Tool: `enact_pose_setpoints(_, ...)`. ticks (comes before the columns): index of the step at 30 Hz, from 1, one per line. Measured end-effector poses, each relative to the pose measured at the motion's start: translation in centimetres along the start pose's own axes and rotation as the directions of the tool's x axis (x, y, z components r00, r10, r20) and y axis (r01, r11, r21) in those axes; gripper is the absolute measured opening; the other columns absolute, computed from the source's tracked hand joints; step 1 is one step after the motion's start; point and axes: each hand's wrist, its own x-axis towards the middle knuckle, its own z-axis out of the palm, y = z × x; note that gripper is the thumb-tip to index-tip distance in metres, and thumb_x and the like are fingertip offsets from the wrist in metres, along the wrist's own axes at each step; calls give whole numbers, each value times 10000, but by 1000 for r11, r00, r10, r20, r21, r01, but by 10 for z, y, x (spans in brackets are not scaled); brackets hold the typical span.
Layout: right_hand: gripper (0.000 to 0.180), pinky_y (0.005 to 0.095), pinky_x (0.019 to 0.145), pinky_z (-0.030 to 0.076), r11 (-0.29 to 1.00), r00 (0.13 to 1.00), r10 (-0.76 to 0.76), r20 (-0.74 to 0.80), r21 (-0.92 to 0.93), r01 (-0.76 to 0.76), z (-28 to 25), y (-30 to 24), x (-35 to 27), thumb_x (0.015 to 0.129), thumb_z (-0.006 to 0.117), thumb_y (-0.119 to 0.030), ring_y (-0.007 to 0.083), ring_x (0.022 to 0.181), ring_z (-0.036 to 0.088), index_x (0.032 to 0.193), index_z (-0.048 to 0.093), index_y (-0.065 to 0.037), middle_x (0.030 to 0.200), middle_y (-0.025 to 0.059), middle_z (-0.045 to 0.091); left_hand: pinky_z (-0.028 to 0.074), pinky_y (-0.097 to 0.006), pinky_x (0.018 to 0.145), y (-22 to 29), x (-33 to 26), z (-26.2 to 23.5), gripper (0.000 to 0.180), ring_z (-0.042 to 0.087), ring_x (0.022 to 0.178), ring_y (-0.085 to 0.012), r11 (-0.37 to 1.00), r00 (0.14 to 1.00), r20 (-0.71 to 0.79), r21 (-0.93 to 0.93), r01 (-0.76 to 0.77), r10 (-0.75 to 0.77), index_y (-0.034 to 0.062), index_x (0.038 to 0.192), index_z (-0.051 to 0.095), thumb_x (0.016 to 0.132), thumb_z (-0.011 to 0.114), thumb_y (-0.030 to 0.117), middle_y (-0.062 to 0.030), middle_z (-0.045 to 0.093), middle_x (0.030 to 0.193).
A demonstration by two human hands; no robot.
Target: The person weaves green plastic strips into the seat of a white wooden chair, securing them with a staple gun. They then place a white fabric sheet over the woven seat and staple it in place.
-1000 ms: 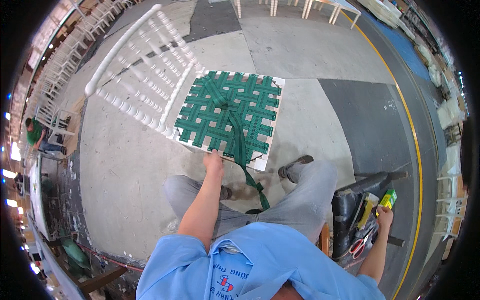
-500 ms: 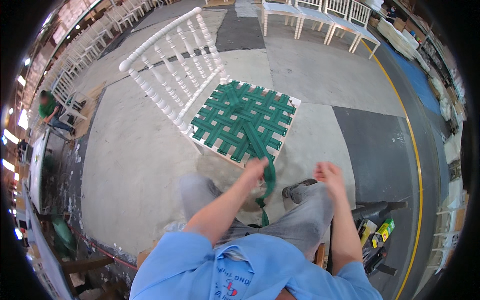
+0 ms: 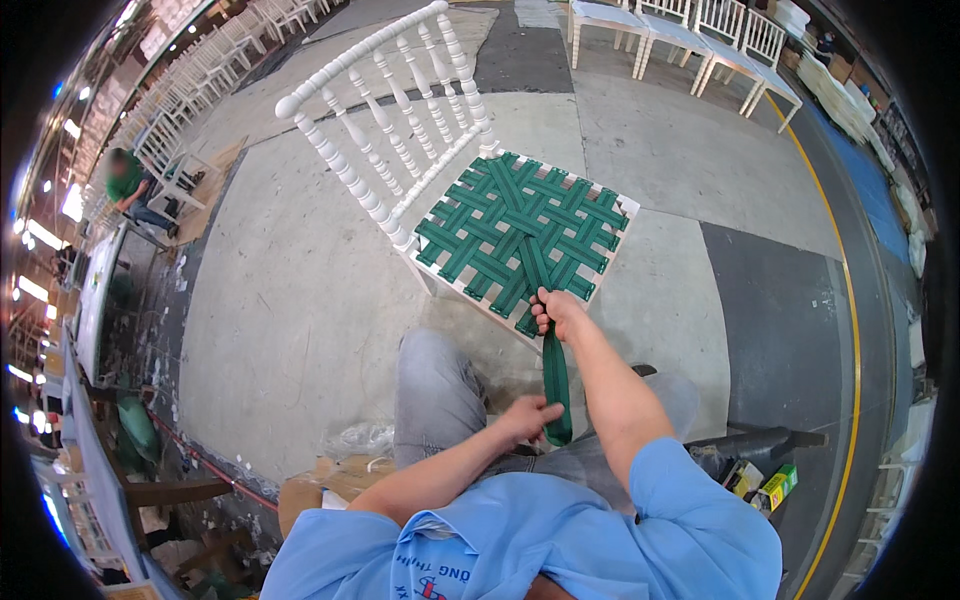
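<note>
A white wooden chair (image 3: 372, 207) with turned spindles in its back stands in front of me. Green webbing strips (image 3: 478, 226) are woven across its seat, with gaps between them. One loose green strap (image 3: 537, 264) crosses over the weave and comes off the front of the seat toward me. My right hand (image 3: 560, 312) is closed around this strap by the front edge of the seat. Lower down, in front of my lap, my left hand (image 3: 530, 418) is closed with its fingertips at the hanging part of the strap, which folds into a loop there.
A row of white chairs (image 3: 680, 38) stands at the far right, and many more white chairs (image 3: 215, 62) line the far left. A person in green (image 3: 135, 192) sits at the left. Small boxes (image 3: 772, 488) lie by my right side.
My right hand has moved left and taken hold of the strap by the seat. My left hand has come down toward my lap. The strap now runs straighter over the seat.
</note>
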Motion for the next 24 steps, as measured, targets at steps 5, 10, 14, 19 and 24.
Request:
enact_pose_setpoints(5, 344, 335, 481, 299, 989, 988, -122, -95, -90, 114, -23, 0, 4, 1155, 446, -378, 113, 491, 323, 992, 556, -97, 672, -17, 478, 523, -408, 726, 38, 49, -56, 788, 636, 950, -191, 964, 949, -314, -253, -83, 0, 102, 1578, 456, 992, 714, 562, -115, 679, 1182)
enact_pose_setpoints(10, 332, 328, 483, 279, 985, 987, -122, -105, -138, 107, -1, 3, -6, 1160, 455, -381, 114, 502, 313, 989, 538, -109, 648, -40, 443, 550, -562, 886, 68, 108, -79, 839, 665, 1121, -302, 707, 893, -414, -684, -178, -175, 119, 1591, 373, 1002, 664, 641, -125, 619, 1378)
enact_pose_setpoints(14, 334, 335, 489, 280, 987, 988, -96, -121, -140, 79, -7, -3, -8, 1160, 458, -388, 116, 503, 317, 989, 537, -111, 650, -39, 447, 520, -484, 1030, 83, 145, -59, 838, 588, 1273, -303, 460, 788, -612, -719, -521, -64, -18, 1522, 332, 1025, 677, 562, -194, 555, 1445)
enact_pose_setpoints(19, 354, 345, 501, 312, 985, 992, -98, -83, -147, 85, -17, -19, -1, 1165, 447, -375, 125, 515, 350, 996, 563, -85, 659, -19, 484, 557, -425, 957, 74, 158, -73, 718, 643, 1169, -268, 505, 659, -752, -563, -654, 15, -69, 1428, 442, 1059, 653, 510, -198, 616, 1358)
enact_pose_setpoints(24, 348, 345, 505, 316, 991, 992, -74, -98, -122, 62, 2, -11, 9, 1171, 439, -374, 121, 511, 347, 1010, 546, -86, 655, -28, 471, 551, -428, 955, 77, 161, -87, 675, 685, 1119, -289, 597, 543, -837, -468, -651, -64, -73, 1339, 583, 1052, 643, 535, -214, 696, 1254)
